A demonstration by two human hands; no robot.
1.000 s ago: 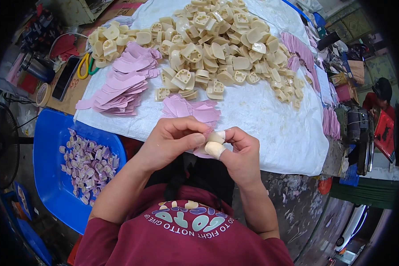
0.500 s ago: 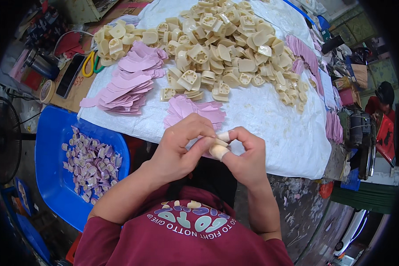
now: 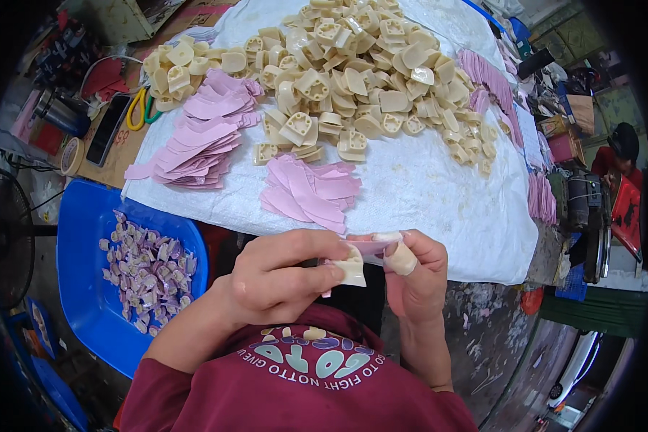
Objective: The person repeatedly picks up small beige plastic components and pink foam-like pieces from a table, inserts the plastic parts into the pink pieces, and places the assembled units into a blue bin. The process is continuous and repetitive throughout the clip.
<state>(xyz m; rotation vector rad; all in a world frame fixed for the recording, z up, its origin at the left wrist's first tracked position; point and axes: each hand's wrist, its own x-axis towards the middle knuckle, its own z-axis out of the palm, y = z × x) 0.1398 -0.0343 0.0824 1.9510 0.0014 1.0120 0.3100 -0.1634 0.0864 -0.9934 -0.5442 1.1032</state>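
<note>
My left hand [image 3: 277,277] is closed in front of my chest, pinching a cream plastic shoe heel [image 3: 353,269]. From the heel a pink strip [image 3: 369,248] runs across to my right hand [image 3: 423,277], whose thumb and forefinger, both in pale finger covers, pinch its other end. Just beyond, a small fanned stack of pink strips [image 3: 311,191] lies at the table's near edge. Behind it rises a big heap of cream heels [image 3: 367,86]. A taller stack of pink strips [image 3: 201,140] is on the left.
A blue basin [image 3: 79,309] at lower left holds several pink-wrapped heels [image 3: 150,270]. A phone [image 3: 111,128], yellow and green loop handles [image 3: 137,110] and a tape roll [image 3: 73,154] lie at the table's left. A fan [image 3: 7,230] stands beyond the basin. Another person [image 3: 619,162] sits far right.
Both hands have come down toward my chest and moved apart a little. The heel and the strip stretched between my hands now show more plainly.
</note>
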